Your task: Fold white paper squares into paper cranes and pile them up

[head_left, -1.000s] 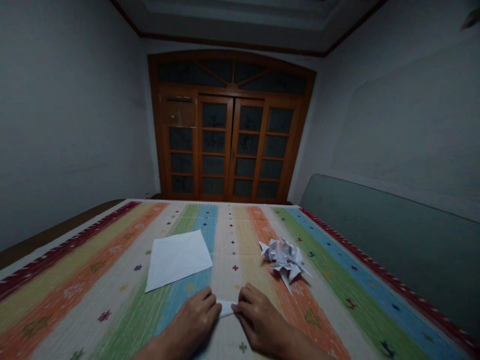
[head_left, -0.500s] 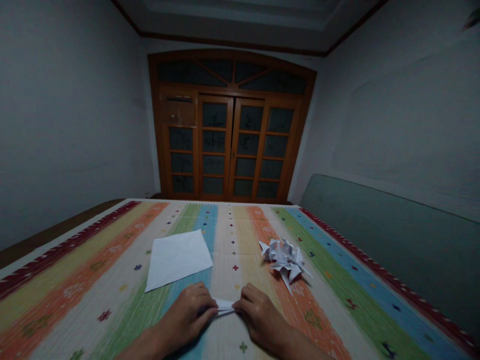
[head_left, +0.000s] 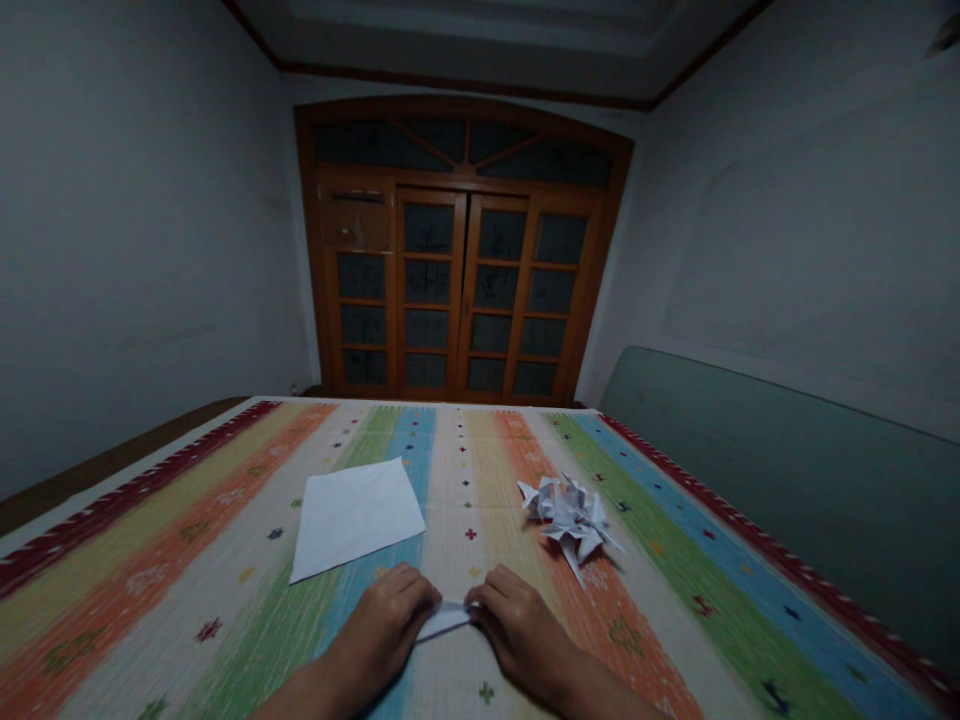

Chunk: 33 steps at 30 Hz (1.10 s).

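Between my two hands, low in the head view, is a small folded piece of white paper [head_left: 444, 622]. My left hand [head_left: 388, 618] pinches its left end, with the fingers closed over the top edge. At the other end, the fingertips of my right hand [head_left: 517, 622] are closed on the paper's right tip. Both ends are partly hidden under the fingers. Beyond my left hand lies a flat sheet of white paper [head_left: 358, 520]. A heap of folded paper figures with pointed tips [head_left: 571, 522], several of them bunched together, rests beyond my right hand.
A striped, patterned tablecloth [head_left: 465, 480] covers the table. Along the right side stands a pale green padded backrest [head_left: 750, 470]. Wooden doors with glass panes [head_left: 465, 290] are at the far end, between plain walls.
My left hand has shifted slightly and turned on the paper, and more of the paper's lower face now shows. My right hand stays nearly in place. The sheet and heap have not moved.
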Available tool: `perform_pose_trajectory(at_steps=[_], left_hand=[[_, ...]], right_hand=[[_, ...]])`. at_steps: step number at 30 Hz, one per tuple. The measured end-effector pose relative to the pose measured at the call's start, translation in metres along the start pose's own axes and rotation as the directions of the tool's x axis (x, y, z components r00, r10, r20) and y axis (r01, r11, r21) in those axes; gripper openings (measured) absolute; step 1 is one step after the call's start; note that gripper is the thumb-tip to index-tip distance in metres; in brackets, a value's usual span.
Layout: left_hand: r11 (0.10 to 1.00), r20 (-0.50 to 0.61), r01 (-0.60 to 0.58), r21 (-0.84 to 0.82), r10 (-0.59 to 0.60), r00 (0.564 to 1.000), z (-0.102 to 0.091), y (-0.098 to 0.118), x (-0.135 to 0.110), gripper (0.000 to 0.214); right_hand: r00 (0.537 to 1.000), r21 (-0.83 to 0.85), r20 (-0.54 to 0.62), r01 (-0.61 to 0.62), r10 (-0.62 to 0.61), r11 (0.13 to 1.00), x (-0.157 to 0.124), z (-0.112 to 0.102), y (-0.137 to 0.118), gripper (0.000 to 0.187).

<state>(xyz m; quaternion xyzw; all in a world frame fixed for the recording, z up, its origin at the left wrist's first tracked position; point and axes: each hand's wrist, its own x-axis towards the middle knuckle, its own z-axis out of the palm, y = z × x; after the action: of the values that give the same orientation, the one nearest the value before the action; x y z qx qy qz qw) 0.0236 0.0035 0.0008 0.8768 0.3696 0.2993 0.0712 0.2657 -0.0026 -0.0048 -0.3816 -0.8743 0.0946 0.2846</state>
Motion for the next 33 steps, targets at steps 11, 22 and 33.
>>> perform_pose_trajectory(at_steps=[11,22,33], left_hand=[[0.999,-0.015,0.034,0.018,-0.034,0.999,-0.003,0.004,0.0,0.018],[0.988,0.119,0.153,-0.026,-0.149,0.982,-0.019,0.0,-0.002,0.031],[0.974,0.237,0.224,-0.033,-0.21,0.949,-0.032,-0.011,0.004,0.038]], right_hand=[[0.998,0.053,-0.02,-0.063,0.064,0.997,-0.001,0.001,0.001,0.019],[0.974,0.079,-0.024,-0.224,0.226,0.971,0.005,-0.008,-0.005,0.012],[0.992,-0.13,0.068,-0.095,0.104,0.987,0.006,-0.024,-0.006,0.017]])
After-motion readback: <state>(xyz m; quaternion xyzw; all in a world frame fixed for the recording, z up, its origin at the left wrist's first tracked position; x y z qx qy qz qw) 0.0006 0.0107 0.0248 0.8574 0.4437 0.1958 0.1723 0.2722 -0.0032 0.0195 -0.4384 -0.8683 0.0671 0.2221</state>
